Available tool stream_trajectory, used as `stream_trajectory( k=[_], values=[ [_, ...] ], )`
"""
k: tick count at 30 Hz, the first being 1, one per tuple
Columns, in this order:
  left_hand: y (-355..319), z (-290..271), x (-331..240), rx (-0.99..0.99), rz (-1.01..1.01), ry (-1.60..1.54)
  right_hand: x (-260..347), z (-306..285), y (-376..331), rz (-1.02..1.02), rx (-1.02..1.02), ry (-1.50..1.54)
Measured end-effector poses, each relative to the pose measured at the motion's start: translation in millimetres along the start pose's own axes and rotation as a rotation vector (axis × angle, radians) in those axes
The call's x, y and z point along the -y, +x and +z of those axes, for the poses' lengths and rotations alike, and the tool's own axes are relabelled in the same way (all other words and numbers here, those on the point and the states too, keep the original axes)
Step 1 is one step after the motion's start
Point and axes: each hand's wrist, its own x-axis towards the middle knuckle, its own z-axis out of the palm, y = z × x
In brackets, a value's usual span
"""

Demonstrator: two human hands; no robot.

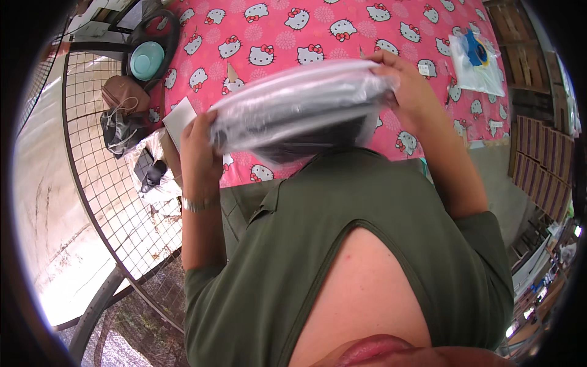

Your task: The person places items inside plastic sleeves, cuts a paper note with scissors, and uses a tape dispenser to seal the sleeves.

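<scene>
A clear plastic package point(293, 104) with something dark and folded inside is held up in front of me, slanting upward to the right. Its contents are too blurred to name. My left hand point(202, 134) grips the left end, fingers closed over the plastic. At the opposite, higher end, my right hand point(403, 85) is closed on the package's edge, thumb and fingers pinching it. Beneath lies a table with a pink cloth point(293, 30) printed with cartoon cat heads. Close beside my left hand is a flat whitish sheet or card point(180, 122).
At the far right of the table lies a transparent plastic packet point(480, 61) with a blue item. To the left are a wire mesh panel point(92, 134), a turquoise bowl point(147, 60), a brown bag point(124, 92) and a black bag point(122, 129). Wooden crates point(541, 165) stand right.
</scene>
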Motion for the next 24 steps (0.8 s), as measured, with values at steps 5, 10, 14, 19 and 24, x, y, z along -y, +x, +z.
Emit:
stream_trajectory(
  k=[5,10,14,19,24],
  values=[
    [-67,-48,28,0.038,-0.088,-0.134,-22,-10,-63,-0.064,0.140,0.124],
    [-96,-80,41,0.184,-0.400,-0.249,-37,-36,-95,0.030,0.300,0.119],
    [-107,-121,67,0.464,-0.293,-0.426,-53,-51,-110,0.044,0.430,0.256],
    [-99,-155,117,0.358,-0.250,-0.570,-68,-57,-115,0.026,0.495,0.336],
    [-83,-176,147,0.520,-0.207,-0.614,-81,-70,-113,-0.023,0.557,0.272]
  ],
)
